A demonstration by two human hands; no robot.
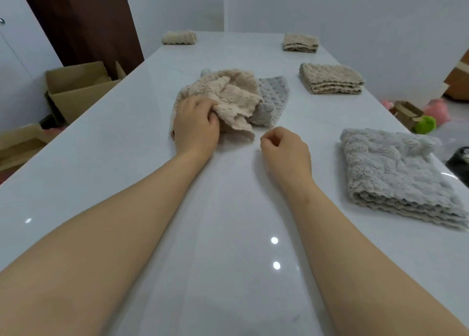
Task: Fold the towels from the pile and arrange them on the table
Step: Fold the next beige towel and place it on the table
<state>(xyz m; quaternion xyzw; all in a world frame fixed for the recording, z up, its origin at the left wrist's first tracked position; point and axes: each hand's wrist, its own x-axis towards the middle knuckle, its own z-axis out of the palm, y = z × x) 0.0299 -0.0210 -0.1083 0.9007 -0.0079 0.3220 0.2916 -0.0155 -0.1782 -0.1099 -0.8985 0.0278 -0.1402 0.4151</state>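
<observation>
A crumpled beige towel [228, 94] lies in the pile at the middle of the white table [127, 158], partly on top of a grey dotted towel [272, 99]. My left hand [196, 122] grips the beige towel's near edge. Just to the right, my right hand [286, 149] hovers over the table with fingers curled in and nothing in them. Folded towels lie along the right side: a grey one [396, 173] near me, a beige one [330, 79] farther off, and a small beige one [300, 42] at the back. Another folded beige towel [179, 37] sits at the far left.
Open cardboard boxes [76, 86] stand on the floor left of the table. On the floor to the right are a small box, pink and green soft toys [426, 123] and a dark object [459, 160]. A wall runs behind the table's far end.
</observation>
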